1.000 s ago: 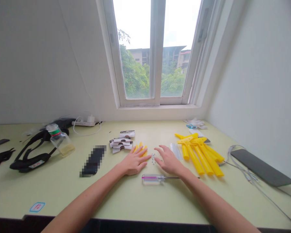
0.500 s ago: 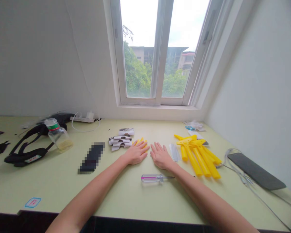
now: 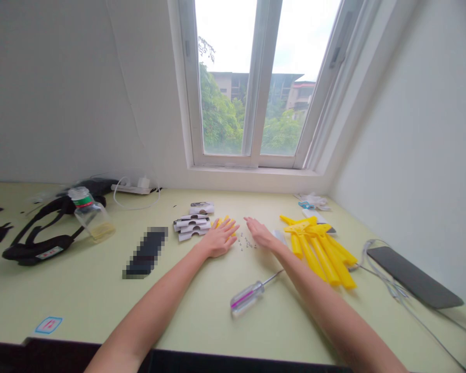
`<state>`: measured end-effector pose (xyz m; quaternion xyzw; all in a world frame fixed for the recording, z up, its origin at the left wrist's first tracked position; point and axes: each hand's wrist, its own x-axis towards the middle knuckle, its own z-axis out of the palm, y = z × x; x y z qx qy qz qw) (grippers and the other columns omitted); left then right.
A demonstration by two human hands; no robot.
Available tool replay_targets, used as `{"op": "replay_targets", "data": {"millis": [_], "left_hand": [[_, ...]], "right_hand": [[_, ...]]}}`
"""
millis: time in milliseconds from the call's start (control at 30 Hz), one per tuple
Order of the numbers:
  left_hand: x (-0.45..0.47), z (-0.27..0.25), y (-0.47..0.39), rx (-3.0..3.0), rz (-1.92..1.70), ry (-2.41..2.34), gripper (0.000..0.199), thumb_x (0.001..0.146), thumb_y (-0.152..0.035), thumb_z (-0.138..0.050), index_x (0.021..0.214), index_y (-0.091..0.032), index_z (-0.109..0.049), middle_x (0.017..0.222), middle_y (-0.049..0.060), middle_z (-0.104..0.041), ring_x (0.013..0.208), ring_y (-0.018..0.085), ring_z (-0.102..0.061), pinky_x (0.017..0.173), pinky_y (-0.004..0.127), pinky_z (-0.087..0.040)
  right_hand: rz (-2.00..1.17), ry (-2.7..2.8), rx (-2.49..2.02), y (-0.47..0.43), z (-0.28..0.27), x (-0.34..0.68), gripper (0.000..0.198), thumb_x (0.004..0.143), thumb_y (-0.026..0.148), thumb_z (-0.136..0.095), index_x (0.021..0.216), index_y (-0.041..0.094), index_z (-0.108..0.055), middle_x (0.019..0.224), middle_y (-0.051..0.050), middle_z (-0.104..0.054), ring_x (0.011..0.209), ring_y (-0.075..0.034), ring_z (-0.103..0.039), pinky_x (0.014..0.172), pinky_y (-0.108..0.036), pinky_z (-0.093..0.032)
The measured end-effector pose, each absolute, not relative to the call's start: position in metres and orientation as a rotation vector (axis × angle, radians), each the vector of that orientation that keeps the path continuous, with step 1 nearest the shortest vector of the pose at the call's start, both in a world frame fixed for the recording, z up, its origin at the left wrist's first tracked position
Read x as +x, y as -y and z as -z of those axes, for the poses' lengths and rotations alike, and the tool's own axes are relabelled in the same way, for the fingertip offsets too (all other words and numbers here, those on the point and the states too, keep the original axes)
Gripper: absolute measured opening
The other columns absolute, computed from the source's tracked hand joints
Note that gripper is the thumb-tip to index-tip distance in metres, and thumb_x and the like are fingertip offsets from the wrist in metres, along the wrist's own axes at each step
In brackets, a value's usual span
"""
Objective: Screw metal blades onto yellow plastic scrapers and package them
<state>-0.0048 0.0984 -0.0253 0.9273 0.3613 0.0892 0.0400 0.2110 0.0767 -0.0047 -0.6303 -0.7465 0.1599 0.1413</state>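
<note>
My left hand (image 3: 219, 239) lies over a small pile of yellow plastic pieces (image 3: 228, 223), its fingers stretched and spread, partly hiding them. Beside it, several small metal screws (image 3: 247, 242) are scattered on the table between my two hands. My right hand (image 3: 258, 232) is tilted on its edge just right of the screws, fingers extended and holding nothing. A screwdriver (image 3: 247, 297) with a clear and pink handle lies nearer to me, its shaft reaching under or beside my right forearm. Clear plastic strips (image 3: 280, 237) show partly behind my right wrist.
Right of my hands lie several yellow plastic handle-shaped parts (image 3: 320, 248), then cables and a dark flat slab (image 3: 415, 277). Leftward are folded white card pieces (image 3: 194, 225), a pixelated dark item (image 3: 146, 254), a clear jar (image 3: 92, 216) and a black strap headset (image 3: 39, 252).
My right hand has turned from palm-down onto its edge, uncovering the screws. The screwdriver has swung round, its handle now nearer to me. My left hand stays over the yellow pieces.
</note>
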Motion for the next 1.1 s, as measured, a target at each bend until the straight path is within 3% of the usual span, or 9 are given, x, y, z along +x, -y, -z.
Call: {"op": "replay_targets", "data": {"millis": [100, 267, 433, 600, 733, 900, 1100], "left_hand": [[-0.006, 0.024, -0.098, 2.826, -0.324, -1.092, 0.055, 0.102, -0.048, -0.019, 0.152, -0.028, -0.029, 0.160, 0.004, -0.023, 0.150, 0.024, -0.013, 0.120, 0.056, -0.008], [-0.003, 0.019, -0.083, 2.896, -0.532, -1.027, 0.047, 0.101, -0.030, -0.029, 0.145, -0.020, -0.042, 0.154, 0.009, -0.037, 0.147, 0.023, -0.025, 0.122, 0.051, -0.014], [0.008, 0.019, -0.054, 2.944, -0.454, -0.727, 0.046, 0.101, -0.032, -0.028, 0.143, -0.021, -0.044, 0.152, 0.008, -0.042, 0.143, 0.022, -0.034, 0.119, 0.046, -0.027], [0.014, 0.020, -0.048, 2.935, -0.252, -0.743, 0.053, 0.102, -0.041, -0.023, 0.151, -0.021, -0.031, 0.158, 0.007, -0.031, 0.148, 0.023, -0.023, 0.121, 0.051, -0.015], [0.014, 0.021, -0.053, 2.916, -0.130, -0.759, 0.061, 0.101, -0.053, -0.017, 0.154, -0.024, -0.022, 0.160, 0.006, -0.022, 0.149, 0.021, -0.017, 0.121, 0.051, -0.002], [0.021, 0.021, -0.056, 2.946, -0.110, -0.801, 0.067, 0.099, -0.058, -0.013, 0.154, -0.021, -0.021, 0.161, 0.007, -0.019, 0.149, 0.020, -0.016, 0.120, 0.049, 0.010], [0.036, 0.022, -0.064, 2.948, -0.134, -0.884, 0.067, 0.099, -0.057, -0.012, 0.154, -0.020, -0.023, 0.160, 0.010, -0.021, 0.149, 0.023, -0.017, 0.117, 0.056, 0.016]], "right_hand": [[-0.392, 2.049, -1.770, -0.071, -0.008, 0.231, 0.063, 0.100, 0.040, -0.007, 0.149, 0.013, -0.036, 0.155, -0.009, -0.034, 0.144, -0.014, -0.030, 0.119, -0.032, -0.023], [-0.296, 1.974, -1.725, -0.051, -0.006, 0.258, 0.047, 0.096, 0.026, -0.029, 0.133, 0.011, -0.054, 0.141, -0.012, -0.052, 0.135, -0.018, -0.044, 0.116, -0.034, -0.028], [-0.308, 2.086, -1.649, -0.038, 0.004, 0.259, 0.033, 0.089, 0.023, -0.048, 0.116, 0.018, -0.067, 0.119, -0.009, -0.064, 0.109, -0.018, -0.060, 0.100, -0.032, -0.043], [-0.320, 2.208, -1.635, -0.033, 0.003, 0.246, 0.027, 0.085, 0.033, -0.060, 0.106, 0.020, -0.071, 0.100, -0.006, -0.067, 0.088, -0.016, -0.062, 0.086, -0.029, -0.046], [-0.278, 2.265, -1.664, -0.033, 0.003, 0.239, 0.021, 0.087, 0.027, -0.056, 0.094, 0.019, -0.074, 0.090, -0.006, -0.068, 0.085, -0.016, -0.061, 0.084, -0.027, -0.045], [-0.177, 2.209, -1.747, -0.038, 0.006, 0.239, 0.028, 0.091, 0.023, -0.047, 0.099, 0.016, -0.073, 0.097, -0.010, -0.069, 0.094, -0.018, -0.061, 0.087, -0.028, -0.043], [-0.143, 2.163, -1.823, -0.040, 0.003, 0.239, 0.033, 0.094, 0.019, -0.040, 0.109, 0.015, -0.070, 0.105, -0.010, -0.068, 0.101, -0.016, -0.061, 0.090, -0.024, -0.042]]}}
